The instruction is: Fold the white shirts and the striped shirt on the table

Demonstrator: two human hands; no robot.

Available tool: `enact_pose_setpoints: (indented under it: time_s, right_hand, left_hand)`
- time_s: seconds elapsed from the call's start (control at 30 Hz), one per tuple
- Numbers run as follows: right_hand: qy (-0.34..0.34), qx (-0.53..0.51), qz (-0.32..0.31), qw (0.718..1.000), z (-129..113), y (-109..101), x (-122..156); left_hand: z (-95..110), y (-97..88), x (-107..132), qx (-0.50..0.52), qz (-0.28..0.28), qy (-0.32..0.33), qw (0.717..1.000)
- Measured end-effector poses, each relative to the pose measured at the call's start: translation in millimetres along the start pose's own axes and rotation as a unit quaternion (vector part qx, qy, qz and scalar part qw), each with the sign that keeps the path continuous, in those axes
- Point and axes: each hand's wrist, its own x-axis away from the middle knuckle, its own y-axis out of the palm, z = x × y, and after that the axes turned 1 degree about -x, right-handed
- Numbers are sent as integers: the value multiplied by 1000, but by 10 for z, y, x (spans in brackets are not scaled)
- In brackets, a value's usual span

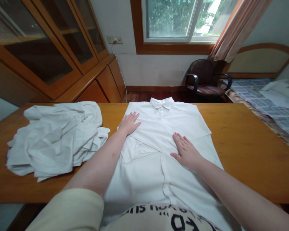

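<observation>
A white collared shirt [144, 173] lies front side up on the wooden table, its collar at the far edge and its lower part reaching toward my body. Both sleeves appear folded across the front. My left hand [130, 123] rests flat on the shirt near its left shoulder, fingers spread. Lower down and right of the button line, my right hand [186, 151] lies flat on the fabric with fingers stretched out. Neither hand grips anything. The shirt's bottom hem is hidden close to my body.
A crumpled heap of white cloth [57, 138] sits on the left of the wooden table [245, 150]. Beyond the table stand a glass-fronted cabinet [96, 77] at left, a dark armchair [203, 77] and a bed [272, 96] at right.
</observation>
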Motion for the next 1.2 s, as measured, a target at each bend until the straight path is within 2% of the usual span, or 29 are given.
enact_pose_setpoints:
  time_s: [0.17,0.37,0.53,0.63,0.73,0.87,0.93,1.07,1.2]
  right_hand:
    - [29,25,13,999,80,19,114]
    - [19,10,-5,1000,181,-3,247]
    - [16,-18,-25,999,121,-208,222]
    - [-31,-64,-16,997,-57,-426,-3]
    - [-62,-99,0,993,-274,-519,-439]
    - [-11,-100,-22,995,-469,-339,-1097]
    - [11,-92,-27,995,-496,-200,-1294]
    - [3,-73,-28,997,-406,-35,-1314]
    - [5,-58,-29,998,-192,-37,-1135]
  left_hand:
    - [-13,12,1,-2,3,2,1000]
    - [-7,19,4,1,8,4,1000]
    - [7,13,11,-3,6,2,1000]
    - [14,5,13,-4,4,1,1000]
    - [16,1,13,-6,5,2,1000]
    - [9,-1,13,-4,2,6,1000]
    - [2,-7,12,-1,1,7,1000]
    - [-35,-37,15,28,-14,13,999]
    - [-105,-62,38,76,-5,4,997]
